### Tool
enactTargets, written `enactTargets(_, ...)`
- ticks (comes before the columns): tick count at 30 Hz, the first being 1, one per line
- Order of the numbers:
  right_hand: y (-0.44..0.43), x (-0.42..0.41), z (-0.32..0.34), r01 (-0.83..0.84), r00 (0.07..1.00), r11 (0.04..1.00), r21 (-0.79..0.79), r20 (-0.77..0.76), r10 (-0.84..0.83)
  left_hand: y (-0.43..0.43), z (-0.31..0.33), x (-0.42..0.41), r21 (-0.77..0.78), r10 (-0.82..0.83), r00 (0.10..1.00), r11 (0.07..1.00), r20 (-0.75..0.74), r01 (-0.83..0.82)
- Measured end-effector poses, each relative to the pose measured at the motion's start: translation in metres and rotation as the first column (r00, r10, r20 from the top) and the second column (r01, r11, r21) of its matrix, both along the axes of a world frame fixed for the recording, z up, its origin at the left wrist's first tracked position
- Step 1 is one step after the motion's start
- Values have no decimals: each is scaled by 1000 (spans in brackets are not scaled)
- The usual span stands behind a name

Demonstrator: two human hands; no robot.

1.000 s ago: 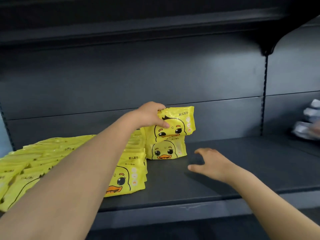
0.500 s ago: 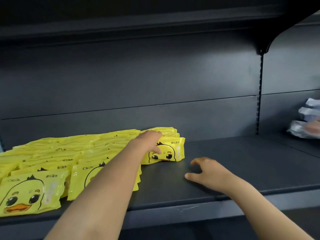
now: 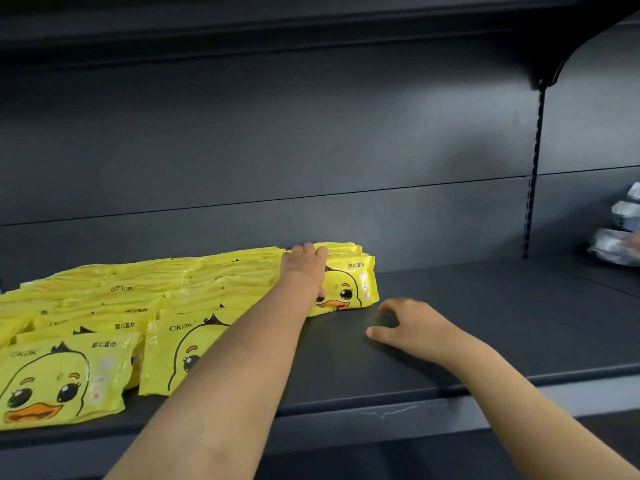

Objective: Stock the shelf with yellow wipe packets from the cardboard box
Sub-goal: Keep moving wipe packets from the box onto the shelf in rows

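Lower and further back than a second ago, the left hand (image 3: 306, 268); the packet it held up in the air is now down on the end stack (image 3: 351, 285). Right hand barely shifted. Far left of the left fingers (image 3: 304, 249), front duck packet (image 3: 59, 382) lies flat near the front edge of the shelf (image 3: 502, 306). Second duck packet (image 3: 176, 355) is just beside it, partly hidden by the left forearm. Behind both, yellow wipe packets (image 3: 166, 275) in overlapping rows run back to those fingers. Left fingers bent over the top of the end stack, thumb on its duck face: grasping it. Right of that stack, right hand (image 3: 412, 329) palm down on the bare shelf, fingers spread and released, holding nothing, apart from the stack. Well right of those fingers, pale packets (image 3: 620, 233) piled at the frame edge, blurred.
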State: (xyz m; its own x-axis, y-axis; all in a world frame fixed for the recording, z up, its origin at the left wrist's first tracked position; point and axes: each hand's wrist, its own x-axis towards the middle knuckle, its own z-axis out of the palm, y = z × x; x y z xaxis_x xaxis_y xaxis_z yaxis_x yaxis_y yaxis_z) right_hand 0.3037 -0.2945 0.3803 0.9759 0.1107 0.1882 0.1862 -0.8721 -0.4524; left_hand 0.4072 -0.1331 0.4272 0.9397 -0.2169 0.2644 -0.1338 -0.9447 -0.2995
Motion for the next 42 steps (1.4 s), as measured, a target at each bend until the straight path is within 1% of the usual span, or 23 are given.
enactTargets(6,2,-6,7,27,1000,1000,-15,1,-27,5,4,-7,74,-29,999,997,35,26)
enactTargets(8,4,-10,12,34,999,999,-40,2,-34,13,8,-17,42,-56,997,998,50,54)
enactTargets(13,16,-27,27,73,997,992,-103,-11,-74,35,25,-56,-33,-172,974,983,150,179)
enactTargets(17,29,-47,39,91,995,987,-131,-26,-95,50,32,-90,-85,-187,973,976,136,199)
enactTargets(23,43,-83,38,117,991,967,-225,-31,-127,40,17,-131,-62,-267,960,960,87,273)
enactTargets(26,36,-98,35,127,989,955,-269,-45,-144,31,9,-147,-146,-286,956,945,64,292)
enactTargets(30,27,-122,42,133,988,945,-299,-40,-151,46,14,-175,-172,-261,964,949,50,266)
enactTargets(33,20,-150,47,126,988,923,-364,-39,-150,60,19,-205,-168,-219,976,961,19,219)
enactTargets(35,18,-163,49,128,989,902,-412,-10,-145,71,20,-222,-170,-192,981,967,2,190)
enactTargets(37,13,-186,54,120,992,890,-439,25,-122,79,19,-250,-177,-157,988,972,-9,153)
enactTargets(40,5,-222,55,87,995,894,-439,74,-61,91,10,-300,-196,-102,995,976,-8,99)
enactTargets(42,2,-248,51,55,996,895,-442,83,-21,97,1,-337,-203,-69,997,977,-38,59)
